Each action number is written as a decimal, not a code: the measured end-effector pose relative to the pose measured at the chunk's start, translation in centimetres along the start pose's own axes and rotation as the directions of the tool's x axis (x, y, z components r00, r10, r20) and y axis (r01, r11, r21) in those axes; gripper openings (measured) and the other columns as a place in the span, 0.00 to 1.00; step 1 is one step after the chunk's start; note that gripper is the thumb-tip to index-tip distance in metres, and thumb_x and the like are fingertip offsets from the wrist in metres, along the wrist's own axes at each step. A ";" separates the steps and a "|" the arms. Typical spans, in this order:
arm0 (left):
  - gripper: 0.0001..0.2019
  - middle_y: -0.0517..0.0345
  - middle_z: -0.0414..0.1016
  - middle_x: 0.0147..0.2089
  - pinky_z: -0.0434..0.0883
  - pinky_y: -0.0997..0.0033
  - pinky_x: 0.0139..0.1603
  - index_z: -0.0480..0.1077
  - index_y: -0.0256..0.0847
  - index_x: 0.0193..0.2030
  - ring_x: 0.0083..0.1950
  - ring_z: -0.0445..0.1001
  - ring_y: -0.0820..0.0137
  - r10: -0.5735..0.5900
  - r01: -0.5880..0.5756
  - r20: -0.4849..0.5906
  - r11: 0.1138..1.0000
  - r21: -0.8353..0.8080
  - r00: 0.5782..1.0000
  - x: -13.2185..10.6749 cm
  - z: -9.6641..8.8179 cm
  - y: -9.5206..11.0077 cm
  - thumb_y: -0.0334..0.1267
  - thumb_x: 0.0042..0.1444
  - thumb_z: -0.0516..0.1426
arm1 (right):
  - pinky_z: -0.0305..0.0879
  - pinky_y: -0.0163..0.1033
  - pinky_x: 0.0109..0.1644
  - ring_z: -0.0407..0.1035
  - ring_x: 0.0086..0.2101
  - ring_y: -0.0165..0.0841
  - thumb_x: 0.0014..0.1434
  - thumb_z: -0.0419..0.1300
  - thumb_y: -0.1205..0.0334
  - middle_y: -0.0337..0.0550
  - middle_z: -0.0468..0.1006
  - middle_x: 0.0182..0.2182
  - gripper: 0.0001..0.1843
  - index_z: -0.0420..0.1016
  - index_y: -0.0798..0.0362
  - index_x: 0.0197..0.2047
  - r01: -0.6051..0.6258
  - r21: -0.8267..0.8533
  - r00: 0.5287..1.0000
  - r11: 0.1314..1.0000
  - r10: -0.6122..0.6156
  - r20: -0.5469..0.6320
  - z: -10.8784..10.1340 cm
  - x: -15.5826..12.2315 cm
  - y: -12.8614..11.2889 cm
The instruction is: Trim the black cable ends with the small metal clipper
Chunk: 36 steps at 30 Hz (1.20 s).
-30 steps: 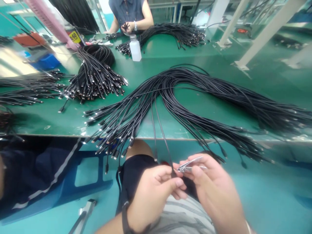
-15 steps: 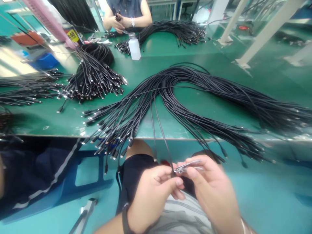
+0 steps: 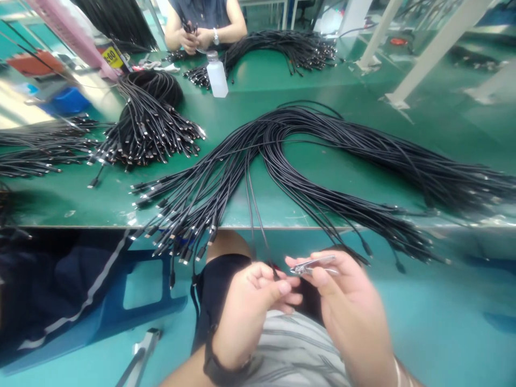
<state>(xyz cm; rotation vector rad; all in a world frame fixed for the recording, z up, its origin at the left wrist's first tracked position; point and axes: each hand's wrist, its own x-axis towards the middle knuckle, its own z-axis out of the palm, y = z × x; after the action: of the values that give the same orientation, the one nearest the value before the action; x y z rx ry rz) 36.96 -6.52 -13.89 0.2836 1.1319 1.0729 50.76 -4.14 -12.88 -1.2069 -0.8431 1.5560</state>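
The left hand (image 3: 258, 309) is low in the view, over the person's lap. Its fingers (image 3: 282, 287) are closed in a pinch on the end of one black cable (image 3: 261, 235). This cable hangs down from the edge of the green surface (image 3: 355, 91) above the fingers and ends between the thumb and the forefinger. The very tip is too small and blurred to describe.

The right hand (image 3: 349, 312) is just to the right of the left fingers, almost touching them. Its fingers (image 3: 319, 278) are closed around a small metal clipper (image 3: 312, 264), with the thumb on its lower side. The clipper points to the left, toward the pinched cable end, and its front is very near to it. I cannot tell if it touches the cable or if its blades are open.

Above and beyond both sets of fingers, a large bundle of cables (image 3: 306, 156) lies on the surface in a curved shape, and many plug ends hang over the edge, up and to the left of the left fingers. Farther up and to the left is a second bundle (image 3: 149, 123). Far beyond the fingers stands a white bottle (image 3: 216, 75), and behind it another person's hands (image 3: 193, 38) hold cables.
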 end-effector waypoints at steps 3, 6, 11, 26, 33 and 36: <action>0.08 0.43 0.84 0.40 0.75 0.77 0.31 0.77 0.33 0.36 0.35 0.83 0.65 0.025 -0.029 0.053 0.997 0.069 0.998 -0.2 0.0 0.2 0.35 0.51 0.67 | 0.78 0.45 0.46 0.79 0.44 0.42 0.61 0.65 0.56 0.47 0.83 0.40 0.09 0.73 0.50 0.40 -0.037 0.030 0.999 0.999 0.036 0.037 0.0 0.2 0.1; 0.07 0.46 0.84 0.38 0.75 0.77 0.31 0.80 0.35 0.38 0.33 0.82 0.68 0.059 -0.072 0.094 0.987 0.141 0.994 -0.6 0.3 0.6 0.34 0.55 0.63 | 0.78 0.43 0.43 0.80 0.41 0.40 0.61 0.65 0.55 0.47 0.84 0.39 0.09 0.72 0.50 0.40 -0.062 0.040 0.997 0.997 0.060 0.053 0.2 0.3 -0.1; 0.07 0.53 0.80 0.29 0.73 0.76 0.30 0.79 0.34 0.30 0.25 0.77 0.72 0.070 -0.091 0.107 0.975 0.203 0.992 -1.2 0.7 1.4 0.33 0.56 0.61 | 0.77 0.34 0.37 0.80 0.35 0.35 0.60 0.66 0.55 0.43 0.84 0.34 0.09 0.73 0.49 0.39 -0.042 -0.025 0.997 0.999 0.044 0.062 0.3 0.1 -0.7; 0.10 0.56 0.78 0.23 0.70 0.72 0.36 0.76 0.37 0.29 0.27 0.75 0.70 0.097 -0.142 0.143 0.925 0.351 0.985 -1.2 0.0 1.2 0.39 0.58 0.59 | 0.75 0.24 0.32 0.80 0.30 0.28 0.59 0.65 0.65 0.34 0.85 0.30 0.04 0.75 0.47 0.36 0.047 -0.038 0.996 0.998 -0.043 0.080 0.7 -0.1 -1.5; 0.11 0.57 0.78 0.23 0.69 0.74 0.35 0.77 0.37 0.28 0.26 0.75 0.71 0.106 -0.155 0.145 0.912 0.379 0.984 -1.1 -0.1 1.3 0.38 0.59 0.59 | 0.74 0.21 0.33 0.80 0.30 0.25 0.59 0.65 0.68 0.32 0.85 0.30 0.06 0.75 0.46 0.36 0.104 -0.086 0.992 0.991 -0.098 0.073 0.8 0.0 -1.3; 0.10 0.57 0.78 0.23 0.70 0.75 0.35 0.77 0.37 0.29 0.26 0.75 0.71 0.103 -0.151 0.145 0.913 0.378 0.984 -1.1 -0.1 1.3 0.38 0.59 0.59 | 0.74 0.21 0.34 0.81 0.31 0.26 0.59 0.64 0.68 0.33 0.85 0.29 0.05 0.75 0.47 0.35 0.110 -0.131 0.993 0.985 -0.102 0.067 1.0 0.1 -1.4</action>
<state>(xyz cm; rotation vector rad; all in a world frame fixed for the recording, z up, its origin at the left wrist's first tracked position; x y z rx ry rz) 36.13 -6.79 -12.43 0.7370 1.2233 0.9229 50.21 -3.55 -11.37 -1.1955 -1.0491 1.4745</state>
